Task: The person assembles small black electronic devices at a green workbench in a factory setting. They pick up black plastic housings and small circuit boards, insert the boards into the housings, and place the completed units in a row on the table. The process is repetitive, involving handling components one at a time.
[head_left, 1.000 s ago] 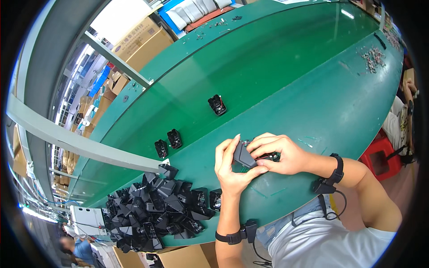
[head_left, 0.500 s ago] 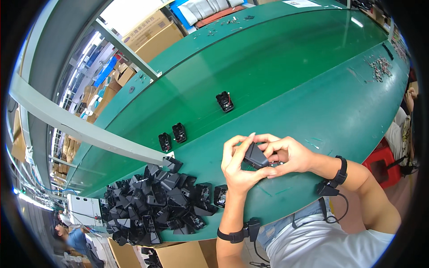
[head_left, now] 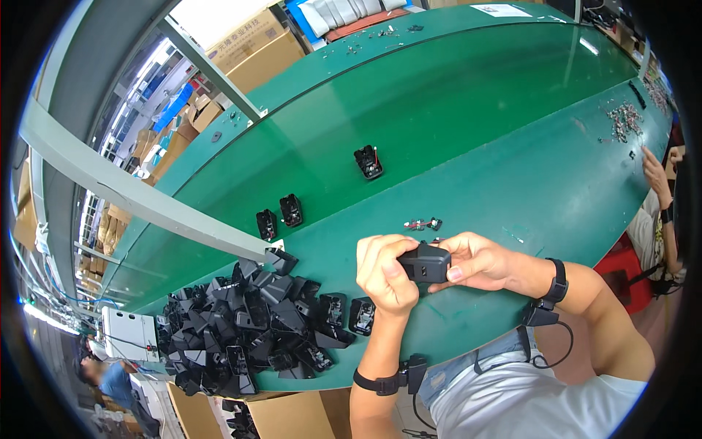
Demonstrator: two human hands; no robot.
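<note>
Between both hands I hold a black plastic housing point(head_left: 427, 263), its smooth wedge-shaped outside and a small slotted end facing up toward me. My left hand point(head_left: 386, 276) wraps its fingers round the left side. My right hand point(head_left: 479, 262) pinches the right end between thumb and fingers; the underside is hidden. Just beyond the hands, a few small wired parts point(head_left: 424, 224) lie on the green table point(head_left: 526, 190). To the left of my left hand sits an open black housing point(head_left: 361, 316) with parts inside, at the edge of a large heap of black housings point(head_left: 256, 314).
Three open housings, one of them a housing with a red wire point(head_left: 368, 162), stand on the green belt strip point(head_left: 453, 110). A pale metal post point(head_left: 146, 197) crosses at left. At far right, another person's hand point(head_left: 656, 174) is near a pile of small wired parts point(head_left: 624, 121).
The housing has turned in my hands and come slightly nearer me. The small wired parts beyond my hands now show. Another person's hand has reached in at the far right.
</note>
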